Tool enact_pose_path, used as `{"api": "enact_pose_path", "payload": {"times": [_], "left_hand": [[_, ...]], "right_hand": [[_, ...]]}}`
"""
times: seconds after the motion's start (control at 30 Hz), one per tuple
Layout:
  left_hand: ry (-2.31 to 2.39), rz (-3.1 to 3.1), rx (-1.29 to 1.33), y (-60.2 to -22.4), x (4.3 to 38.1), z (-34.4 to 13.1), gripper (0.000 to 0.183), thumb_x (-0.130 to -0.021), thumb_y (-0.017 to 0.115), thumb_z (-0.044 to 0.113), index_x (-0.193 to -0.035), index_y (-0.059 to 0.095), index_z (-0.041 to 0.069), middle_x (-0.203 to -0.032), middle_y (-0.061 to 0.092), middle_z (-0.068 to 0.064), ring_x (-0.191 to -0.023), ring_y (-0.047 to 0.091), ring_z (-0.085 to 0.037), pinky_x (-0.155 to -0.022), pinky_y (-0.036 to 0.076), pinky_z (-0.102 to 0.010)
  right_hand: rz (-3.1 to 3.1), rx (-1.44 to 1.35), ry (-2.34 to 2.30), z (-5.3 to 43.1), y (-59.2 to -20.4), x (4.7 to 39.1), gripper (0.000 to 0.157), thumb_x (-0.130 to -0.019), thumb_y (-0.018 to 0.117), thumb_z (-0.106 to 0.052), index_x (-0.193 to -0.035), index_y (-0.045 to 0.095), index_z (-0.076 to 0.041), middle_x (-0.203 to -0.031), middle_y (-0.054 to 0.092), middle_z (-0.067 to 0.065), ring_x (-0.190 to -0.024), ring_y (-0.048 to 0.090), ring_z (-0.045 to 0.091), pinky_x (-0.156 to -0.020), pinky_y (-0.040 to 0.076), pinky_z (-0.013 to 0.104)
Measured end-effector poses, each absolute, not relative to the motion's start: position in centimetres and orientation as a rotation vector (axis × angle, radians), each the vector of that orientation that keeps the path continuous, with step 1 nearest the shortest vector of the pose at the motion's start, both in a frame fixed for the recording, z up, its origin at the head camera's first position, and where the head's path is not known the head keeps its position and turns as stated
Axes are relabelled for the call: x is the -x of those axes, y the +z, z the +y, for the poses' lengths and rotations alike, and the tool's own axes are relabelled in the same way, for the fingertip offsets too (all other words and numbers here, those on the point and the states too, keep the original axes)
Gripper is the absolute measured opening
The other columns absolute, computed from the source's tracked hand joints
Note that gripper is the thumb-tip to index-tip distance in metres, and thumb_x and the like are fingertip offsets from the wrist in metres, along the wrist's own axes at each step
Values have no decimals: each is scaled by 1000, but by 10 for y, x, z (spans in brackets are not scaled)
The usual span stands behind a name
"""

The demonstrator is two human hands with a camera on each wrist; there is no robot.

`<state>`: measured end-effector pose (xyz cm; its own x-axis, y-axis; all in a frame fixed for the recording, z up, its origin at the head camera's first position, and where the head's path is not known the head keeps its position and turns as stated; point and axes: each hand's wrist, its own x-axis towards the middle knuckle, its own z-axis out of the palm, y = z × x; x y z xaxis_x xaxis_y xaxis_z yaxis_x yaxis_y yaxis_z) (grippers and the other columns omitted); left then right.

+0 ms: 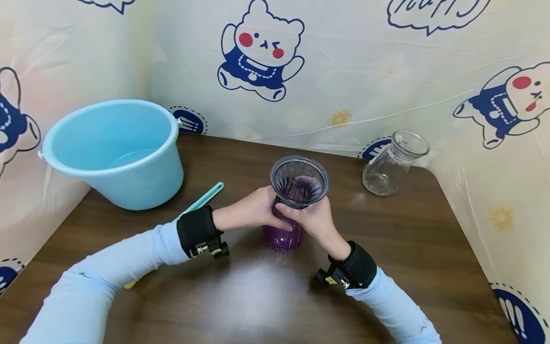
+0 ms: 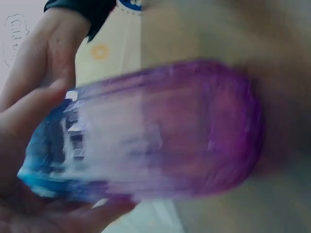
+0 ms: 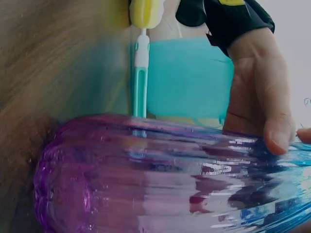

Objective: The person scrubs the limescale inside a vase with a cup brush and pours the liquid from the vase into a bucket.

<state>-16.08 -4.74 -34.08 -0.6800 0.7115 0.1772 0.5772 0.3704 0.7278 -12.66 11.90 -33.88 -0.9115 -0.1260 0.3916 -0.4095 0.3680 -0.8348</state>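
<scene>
Between both hands is a ribbed glass vase (image 1: 287, 234), purple at its base and blue toward its wide round mouth. My left hand (image 1: 253, 210) grips its upper part from the left, the thumb across the front. From the right, my right hand (image 1: 317, 220) holds the same upper part, its thumb close to the left one. The left wrist view shows the vase (image 2: 180, 131) blurred, with fingers wrapped around its blue end. In the right wrist view the purple base of the vase (image 3: 82, 179) is close to the table; whether it touches is unclear.
A light blue bucket (image 1: 172, 167) stands at the back left. Beside it lies a cleaning brush (image 1: 208, 195) with a teal handle and a yellow head (image 3: 146, 12), partly hidden by my left arm. At the back right is a clear glass jar (image 1: 386, 172) on the brown table (image 1: 408, 229).
</scene>
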Motion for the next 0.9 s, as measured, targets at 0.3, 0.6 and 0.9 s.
{"api": "enact_pose_path", "payload": {"times": [0.3, 0.6, 0.9], "left_hand": [[745, 2387, -1185, -305, 180, -67, 65, -68, 79, 17, -124, 48, 3, -120, 56, -13, -108, 55, -26, -92, 43, -34], [561, 2582, -846, -309, 214, -96, 41, -78, 69, 25, -110, 60, 0, -103, 62, -12, -95, 58, -24, -81, 47, -37], [558, 2593, -656, -328, 237, -121, 38, -83, 64, 26, -109, 60, -2, -104, 61, -16, -93, 57, -27, -78, 49, -38]], "right_hand": [[-2314, -535, 1577, 120, -343, 127, 58, -63, 79, -5, -112, 48, 5, -106, 55, 20, -99, 54, 30, -87, 43, 42], [-2310, -534, 1592, 120, -344, 128, 60, -62, 80, -5, -111, 48, 6, -106, 55, 20, -97, 55, 31, -85, 43, 43], [-2309, -543, 1574, 121, -345, 128, 60, -61, 80, -7, -111, 49, 5, -104, 56, 19, -96, 56, 30, -85, 44, 42]]}}
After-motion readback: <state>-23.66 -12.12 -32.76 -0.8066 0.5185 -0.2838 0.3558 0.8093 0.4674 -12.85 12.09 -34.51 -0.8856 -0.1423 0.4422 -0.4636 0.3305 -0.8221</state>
